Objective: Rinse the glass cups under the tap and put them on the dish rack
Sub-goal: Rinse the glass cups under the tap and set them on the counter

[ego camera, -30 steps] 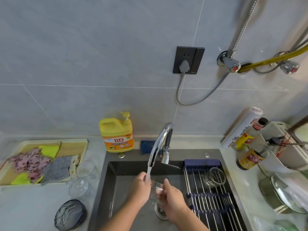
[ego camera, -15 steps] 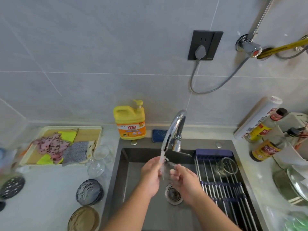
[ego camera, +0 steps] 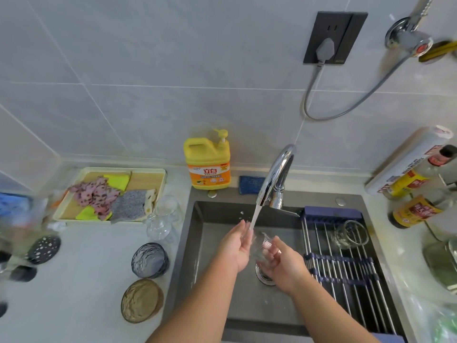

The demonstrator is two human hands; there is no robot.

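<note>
Glass in hand: clear, ribbed glass cup [ego camera: 261,246], tilted on its side over the drain [ego camera: 264,276], held between both hands directly under the water stream [ego camera: 254,216].
Left hand [ego camera: 235,246]: palm turned inward, fingers loosely curved against the cup's left side; partly open, cupping rather than clamping.
Right hand [ego camera: 284,263]: fingers curled around the cup's lower right side, gripping it.
Tap [ego camera: 274,177]: chrome, curved, running, spout just above the hands.
Rinsed cup [ego camera: 350,233]: clear glass lying on its side at the far end of the dish rack [ego camera: 346,273].
Dish rack: steel rods with dark blue ends, laid across the right part of the sink.
Waiting glasses [ego camera: 163,216]: two clear ones on the counter, just left of the sink, beside the tray [ego camera: 158,174].
Sink [ego camera: 197,243]: dark grey basin, wet.
Counter [ego camera: 86,280]: pale, speckled; grey-blue glass bowl [ego camera: 149,259] and amber one [ego camera: 141,300] near the sink's left edge.
Back edge: yellow detergent bottle [ego camera: 207,164] and blue sponge [ego camera: 251,184] against the wall.
Wall [ego camera: 148,82]: large grey tiles, black socket [ego camera: 331,38] with a grey plug.
Right side: sauce bottles [ego camera: 415,209] and a white roll [ego camera: 410,159], partly cut off.
Hard to make out: far left blurred; cup's rim and base barely distinguishable through water and fingers.
</note>
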